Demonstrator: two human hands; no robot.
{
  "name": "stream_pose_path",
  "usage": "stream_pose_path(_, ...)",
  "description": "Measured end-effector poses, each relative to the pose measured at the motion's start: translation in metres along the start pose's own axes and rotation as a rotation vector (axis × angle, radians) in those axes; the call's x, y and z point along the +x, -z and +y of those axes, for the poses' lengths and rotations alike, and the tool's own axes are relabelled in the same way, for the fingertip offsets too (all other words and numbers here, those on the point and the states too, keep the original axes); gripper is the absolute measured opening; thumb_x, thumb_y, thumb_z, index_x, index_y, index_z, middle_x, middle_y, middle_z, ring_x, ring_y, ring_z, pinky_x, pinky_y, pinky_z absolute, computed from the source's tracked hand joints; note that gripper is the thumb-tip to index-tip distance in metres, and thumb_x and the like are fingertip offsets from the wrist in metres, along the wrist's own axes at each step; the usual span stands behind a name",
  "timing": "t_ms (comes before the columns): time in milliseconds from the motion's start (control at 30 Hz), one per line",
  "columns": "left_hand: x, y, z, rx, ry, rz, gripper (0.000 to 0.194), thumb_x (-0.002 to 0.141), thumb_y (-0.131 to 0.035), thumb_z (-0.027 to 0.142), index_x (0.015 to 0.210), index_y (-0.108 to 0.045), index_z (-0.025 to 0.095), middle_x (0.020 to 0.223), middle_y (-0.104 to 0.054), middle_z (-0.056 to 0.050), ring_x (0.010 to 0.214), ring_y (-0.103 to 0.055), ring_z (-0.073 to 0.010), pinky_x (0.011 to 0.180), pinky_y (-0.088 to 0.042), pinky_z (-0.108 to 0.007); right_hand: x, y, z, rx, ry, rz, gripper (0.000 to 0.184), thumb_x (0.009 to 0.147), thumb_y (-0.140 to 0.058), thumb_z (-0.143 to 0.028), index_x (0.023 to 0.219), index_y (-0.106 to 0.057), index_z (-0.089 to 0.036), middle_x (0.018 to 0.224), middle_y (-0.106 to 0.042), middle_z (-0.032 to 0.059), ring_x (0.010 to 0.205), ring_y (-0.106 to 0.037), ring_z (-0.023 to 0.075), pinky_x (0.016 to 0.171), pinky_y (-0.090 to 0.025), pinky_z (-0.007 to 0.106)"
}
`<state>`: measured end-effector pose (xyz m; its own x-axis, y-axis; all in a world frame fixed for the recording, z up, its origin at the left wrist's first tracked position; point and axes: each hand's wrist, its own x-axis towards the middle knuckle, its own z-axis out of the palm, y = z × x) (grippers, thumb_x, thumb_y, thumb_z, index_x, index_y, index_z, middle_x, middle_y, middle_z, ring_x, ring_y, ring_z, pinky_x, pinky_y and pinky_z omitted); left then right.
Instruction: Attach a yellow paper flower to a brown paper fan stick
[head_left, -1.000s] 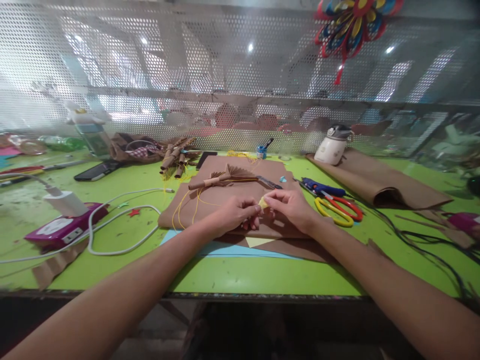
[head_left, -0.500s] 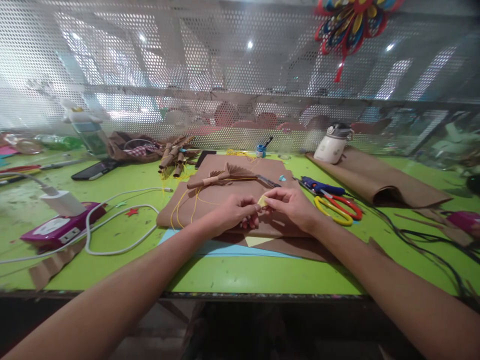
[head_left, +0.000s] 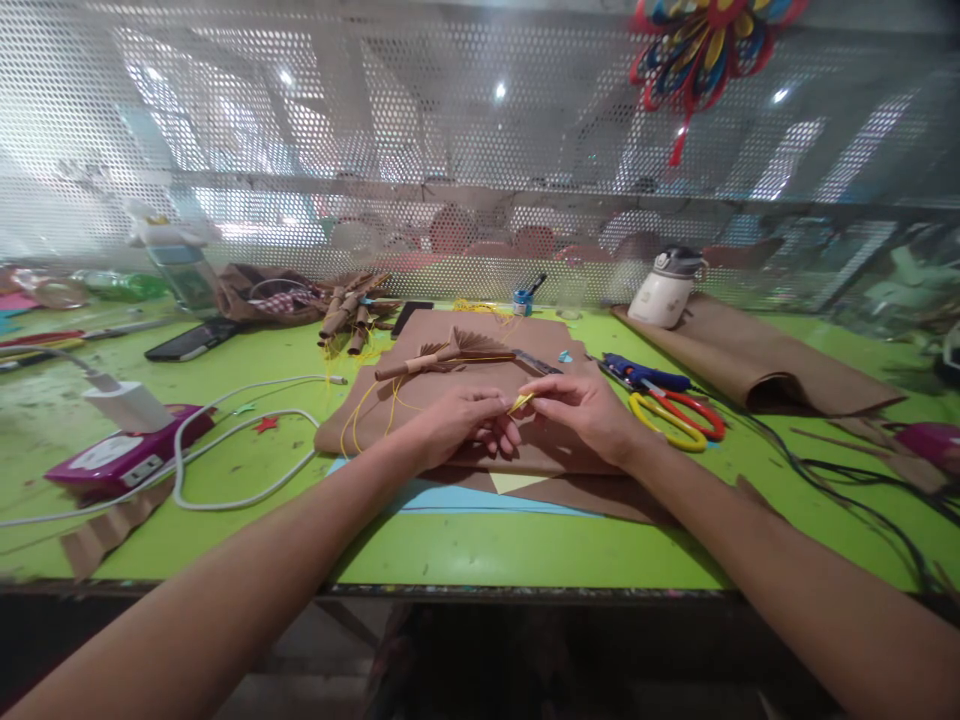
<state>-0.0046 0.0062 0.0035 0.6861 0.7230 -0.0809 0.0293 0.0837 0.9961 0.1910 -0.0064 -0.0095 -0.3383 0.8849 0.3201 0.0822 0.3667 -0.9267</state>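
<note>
The small yellow piece (head_left: 520, 402), paper by its look, sits just below the centre of the frame, held between the two hands. The left hand (head_left: 469, 420) has its thumb and forefinger clamped on the piece's left end, the other fingers loosely curled beneath; the right hand (head_left: 589, 410) pinches the right end between thumb and forefinger.

Something this small probably handles best with the fingertips alone: a light, even squeeze, one hand steadying while the other shapes, since hard pressure could crush it. Working low over the brown paper (head_left: 367, 415) seems sensible, as a dropped piece would land in plain view.

The counter (head_left: 450, 560) is bright green and specked with marks. Beneath the brown paper, a blue sheet (head_left: 465, 498) and a pale yellow corner (head_left: 517, 482) peep out at lower centre. A pleated brown paper piece (head_left: 469, 345) lies just beyond the hands. Right of centre are red-and-yellow-handled scissors (head_left: 705, 415); a purple power strip (head_left: 124, 455) is at lower left. A perforated panel (head_left: 450, 120) fills the back, with a colourful ornament (head_left: 720, 45) hanging at upper right.
</note>
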Motion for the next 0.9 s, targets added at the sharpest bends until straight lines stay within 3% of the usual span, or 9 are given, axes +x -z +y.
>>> stream_pose_path(900, -0.0001, 0.0033, -0.0035, 0.061, -0.010, -0.004, 0.033, 0.079, -0.058, 0.042, 0.088, -0.058, 0.011, 0.075, -0.066, -0.008, 0.060, -0.059, -0.0093, 0.054, -0.040, -0.018, -0.0005, 0.0004, 0.0051, -0.015, 0.003, 0.013, 0.025, 0.077, -0.060, -0.024, 0.100, -0.066, -0.018, 0.090, -0.068, 0.0051, 0.080, -0.062, 0.0157, 0.076, -0.049, 0.030)
